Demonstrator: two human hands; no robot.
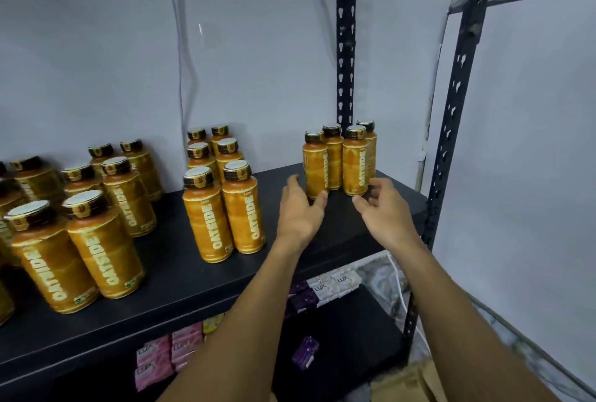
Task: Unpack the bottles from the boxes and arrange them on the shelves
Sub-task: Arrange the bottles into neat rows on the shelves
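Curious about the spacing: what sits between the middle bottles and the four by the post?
Nothing stands there, just bare shelf, with the left hand at the gap's right edge. The head view shows it.

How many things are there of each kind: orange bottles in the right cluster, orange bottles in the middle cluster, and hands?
Orange bottles in the right cluster: 4
Orange bottles in the middle cluster: 6
Hands: 2, the left hand and the right hand
Total: 12
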